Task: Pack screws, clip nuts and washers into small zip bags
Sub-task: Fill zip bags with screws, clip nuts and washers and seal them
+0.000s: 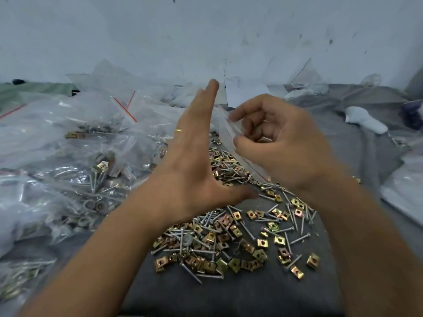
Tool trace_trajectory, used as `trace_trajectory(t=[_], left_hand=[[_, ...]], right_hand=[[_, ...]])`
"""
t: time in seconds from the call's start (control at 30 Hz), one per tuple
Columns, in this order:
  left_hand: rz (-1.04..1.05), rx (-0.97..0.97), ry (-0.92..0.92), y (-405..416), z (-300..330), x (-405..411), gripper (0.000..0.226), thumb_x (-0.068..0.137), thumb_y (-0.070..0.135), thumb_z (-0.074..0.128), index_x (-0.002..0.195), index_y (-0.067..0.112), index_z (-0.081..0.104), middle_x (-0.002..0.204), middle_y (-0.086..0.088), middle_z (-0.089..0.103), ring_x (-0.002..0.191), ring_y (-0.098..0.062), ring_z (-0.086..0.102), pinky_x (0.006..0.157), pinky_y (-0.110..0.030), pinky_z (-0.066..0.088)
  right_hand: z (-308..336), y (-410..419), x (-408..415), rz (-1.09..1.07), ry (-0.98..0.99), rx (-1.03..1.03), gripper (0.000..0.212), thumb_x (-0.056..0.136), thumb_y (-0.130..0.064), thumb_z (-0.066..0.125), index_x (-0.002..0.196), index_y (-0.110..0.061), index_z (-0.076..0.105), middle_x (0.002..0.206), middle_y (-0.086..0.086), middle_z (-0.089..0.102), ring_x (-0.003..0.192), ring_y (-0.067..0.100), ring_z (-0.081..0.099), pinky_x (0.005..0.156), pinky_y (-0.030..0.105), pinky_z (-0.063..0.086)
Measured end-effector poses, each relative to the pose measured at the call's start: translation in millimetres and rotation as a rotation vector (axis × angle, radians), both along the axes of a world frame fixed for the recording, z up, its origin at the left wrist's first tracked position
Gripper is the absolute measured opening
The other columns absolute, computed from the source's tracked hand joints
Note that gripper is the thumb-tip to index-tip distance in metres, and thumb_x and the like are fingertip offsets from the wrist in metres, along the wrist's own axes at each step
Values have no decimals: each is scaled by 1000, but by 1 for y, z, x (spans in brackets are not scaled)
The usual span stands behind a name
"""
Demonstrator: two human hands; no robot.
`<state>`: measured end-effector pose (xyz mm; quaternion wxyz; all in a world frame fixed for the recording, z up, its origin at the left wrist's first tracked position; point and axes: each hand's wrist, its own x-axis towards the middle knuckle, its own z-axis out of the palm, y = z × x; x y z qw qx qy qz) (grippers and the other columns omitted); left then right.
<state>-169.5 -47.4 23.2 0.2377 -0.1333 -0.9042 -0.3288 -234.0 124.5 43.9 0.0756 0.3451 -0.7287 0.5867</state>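
Note:
A loose heap of silver screws and brass-coloured clip nuts (231,239) lies on the grey cloth (229,298) in front of me. My right hand (281,143) pinches a small clear zip bag (225,131) with a red seal line, held above the heap. My left hand (192,154) is raised edge-on beside the bag, fingers straight, thumb spread out low; a gold ring sits on one finger. Whether the left fingers touch the bag I cannot tell. A grey washer (187,239) shows among the screws.
Many filled clear zip bags (68,156) with red seals are piled at the left. More plastic bags and white paper (245,92) lie along the back by the pale wall. A white object (364,120) rests on the cloth at the right.

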Motion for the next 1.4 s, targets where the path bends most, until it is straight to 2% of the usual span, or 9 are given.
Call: trace_trajectory(t=[0.17,0.4,0.5,0.6,0.7,0.77,1.07,1.23,1.4], left_hand=[[51,177,74,18,-3,0,131,59,43,92,165,15,20,168,1,31,153,0,30,124,-22,30],[-125,264,96,18,-6,1,119,64,15,97,153,2,19,139,11,46,127,10,54,102,-12,42],[-166,274,108,19,-7,-2,108,69,2,94,148,-5,20,140,0,45,124,11,54,101,-11,42],[-175,303,84,14,-7,-3,99,72,7,94,144,0,27,148,-8,44,134,8,49,107,-14,42],[-132,262,84,9,-7,-3,89,69,20,95,136,9,38,154,-2,46,147,-12,47,118,-40,43],[-102,215,106,6,-8,-4,85,69,30,94,134,16,41,154,3,49,147,-15,47,118,-46,42],[-117,249,89,15,-14,-11,119,64,30,101,156,12,29,157,-1,45,148,-14,46,120,-42,42],[-106,267,74,20,-16,-8,123,59,46,96,156,19,26,153,-6,39,142,-32,50,113,-50,47],[-22,176,177,20,-16,-6,111,64,53,91,151,16,33,147,-5,42,141,-26,47,115,-46,44]], right_hand=[[5,-12,16,-44,202,15,31,79,-1,69,104,-19,68,73,1,59,59,18,57,57,32,49],[5,-13,16,-113,275,13,35,76,1,64,107,-15,64,74,4,55,58,21,51,55,32,46],[5,-8,13,-75,239,24,32,77,0,63,105,-15,64,75,6,53,56,21,47,55,27,40],[4,-2,10,-86,195,40,31,77,-2,63,105,-15,65,76,7,54,58,27,49,56,28,40],[3,5,6,-98,167,50,31,77,-4,63,105,-17,65,79,5,56,62,32,54,58,32,44],[3,9,5,-98,140,45,28,77,-5,64,102,-18,68,79,3,59,64,33,56,60,32,45],[3,2,13,-52,-29,-66,29,83,2,63,100,-15,77,82,8,69,67,14,57,65,33,49],[-1,-5,13,-28,-102,-103,20,89,3,72,100,-14,72,80,12,58,68,21,54,65,36,47],[-2,1,8,-108,-117,-143,19,88,-5,79,88,-17,65,78,2,60,66,14,56,61,30,51]])
